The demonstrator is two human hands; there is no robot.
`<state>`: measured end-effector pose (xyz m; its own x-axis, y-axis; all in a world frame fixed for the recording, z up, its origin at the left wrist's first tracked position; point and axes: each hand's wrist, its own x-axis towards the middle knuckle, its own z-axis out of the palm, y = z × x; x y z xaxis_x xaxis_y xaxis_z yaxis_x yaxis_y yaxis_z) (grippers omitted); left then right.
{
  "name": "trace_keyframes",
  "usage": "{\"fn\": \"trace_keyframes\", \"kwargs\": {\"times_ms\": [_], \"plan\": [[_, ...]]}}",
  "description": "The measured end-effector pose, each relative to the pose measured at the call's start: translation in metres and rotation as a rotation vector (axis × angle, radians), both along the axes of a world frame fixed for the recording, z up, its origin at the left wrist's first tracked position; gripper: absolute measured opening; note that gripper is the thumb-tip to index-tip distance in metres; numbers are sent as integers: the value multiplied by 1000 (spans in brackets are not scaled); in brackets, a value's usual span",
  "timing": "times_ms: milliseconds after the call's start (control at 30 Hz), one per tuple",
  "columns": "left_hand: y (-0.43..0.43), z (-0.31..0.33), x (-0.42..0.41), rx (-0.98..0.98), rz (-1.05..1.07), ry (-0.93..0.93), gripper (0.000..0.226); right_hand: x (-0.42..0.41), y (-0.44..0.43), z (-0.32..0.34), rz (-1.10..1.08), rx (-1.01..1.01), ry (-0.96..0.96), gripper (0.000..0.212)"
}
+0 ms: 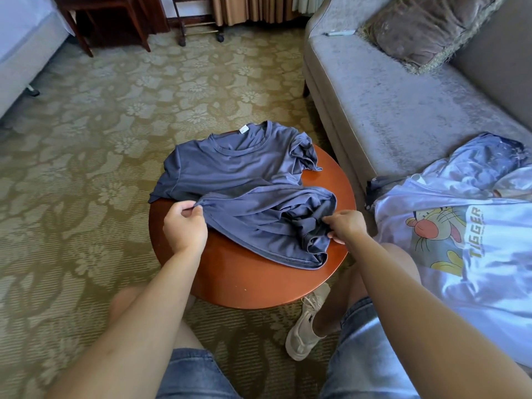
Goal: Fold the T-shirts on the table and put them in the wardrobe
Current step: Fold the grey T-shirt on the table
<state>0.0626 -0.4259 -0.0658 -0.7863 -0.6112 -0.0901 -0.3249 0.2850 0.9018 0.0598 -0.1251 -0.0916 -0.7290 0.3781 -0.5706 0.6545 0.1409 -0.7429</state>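
A blue T-shirt (230, 165) lies on the round worktop (253, 283), collar away from the person, its lower part bunched toward them. The left hand (184, 226) pinches the hem at its left end; the right hand (345, 226) pinches the bunched cloth at the right. A white T-shirt (460, 240) lies on the sofa (374, 96)

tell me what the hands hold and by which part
Both grip the blue T-shirt: left hand pinches its hem edge, right hand pinches the bunched fabric on the other side.
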Motion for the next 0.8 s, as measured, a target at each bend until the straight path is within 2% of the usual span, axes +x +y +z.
{"fn": "trace_keyframes", "kwargs": {"times_ms": [200,300,500,633,800], "plan": [[-9,15,3,198,-84,-84,16,20,-4,12,0,270,243,8],[-15,24,6,327,-85,-117,25,28,2,23,7,349,323,16],[-22,49,14,404,-133,-79,11,6,46,6,-16,157,361,33],[-31,72,20,388,-165,-18,17,24,26,78,18,84,435,15],[-48,107,36,419,-164,78,18,35,32,123,62,6,506,21]]}}
